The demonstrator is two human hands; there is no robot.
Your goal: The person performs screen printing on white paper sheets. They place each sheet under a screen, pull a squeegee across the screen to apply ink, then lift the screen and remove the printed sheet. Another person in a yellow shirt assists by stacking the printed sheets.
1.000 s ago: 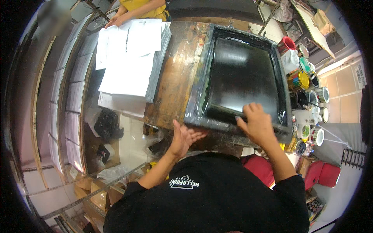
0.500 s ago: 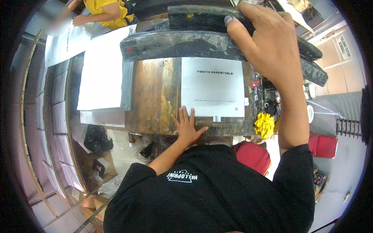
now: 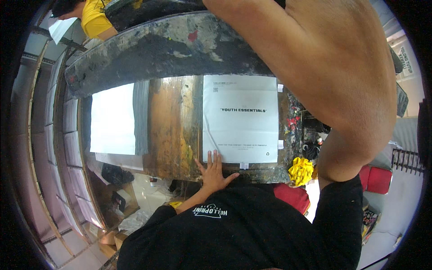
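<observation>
A white printed sheet (image 3: 240, 130), perhaps a plastic mailer, lies on the worn wooden worktable (image 3: 173, 130), with small white tabs at its right and lower edges. My left hand (image 3: 214, 175) rests flat at its near edge, fingers spread, fingertips on the sheet. Beyond it, a dark, ink-stained frame (image 3: 166, 49) is raised over the table's far side, large and close in the view. My right forearm (image 3: 310, 58) reaches across the upper right; the hand itself is past the top edge, so its hold is hidden.
Left of the sheet stands a stack of white sheets (image 3: 112, 119). A bunched yellow cloth (image 3: 300, 172) sits at the table's near right corner, by a red seat (image 3: 292, 196). Racks (image 3: 72, 135) run along the left. A person in a yellow shirt (image 3: 95, 19) is at the upper left.
The dark frame has risen and come nearer, uncovering the sheet's far part. My right hand has gone out past the top edge. My left hand stays at the sheet's near edge.
</observation>
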